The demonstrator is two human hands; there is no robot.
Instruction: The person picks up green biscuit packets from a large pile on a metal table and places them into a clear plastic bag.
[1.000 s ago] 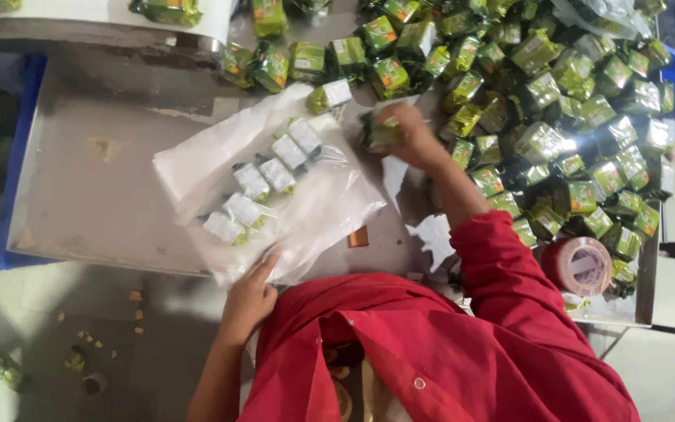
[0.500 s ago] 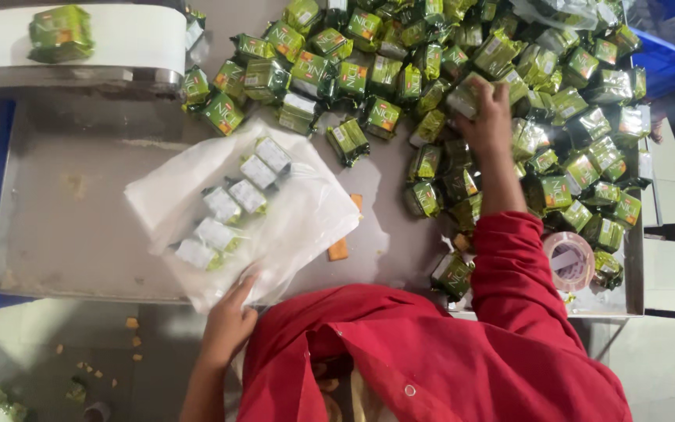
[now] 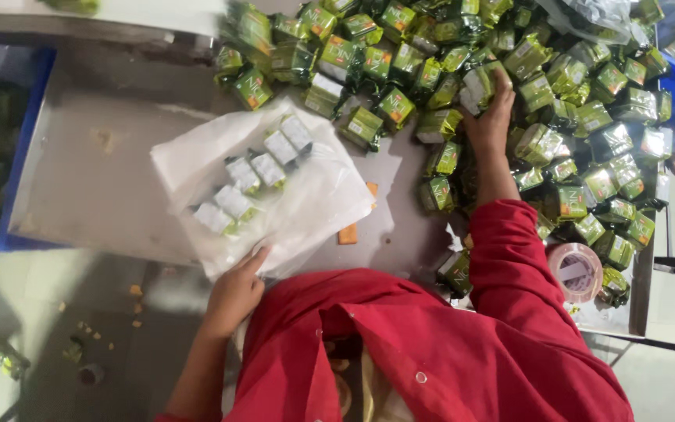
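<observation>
Landmark: clear plastic bag (image 3: pixel 275 187), lying flat on the steel table (image 3: pixel 80 187), part-filled with rows of small packets (image 3: pixel 251 172).

Risk, judged: the bag mouth was pinned at one edge only; a tug could have slid it and spilled the rows. An orange crumb (image 3: pixel 348 233) lay just right of the bag.

Left hand (image 3: pixel 234 295), below the bag: fingers loosely curled, fingertips pressing the bag's near edge, nothing enclosed.

Right hand (image 3: pixel 491 117), right of the bag: fingers bent over a green packet (image 3: pixel 480 84) in the heap; full closure could not be told.
</observation>
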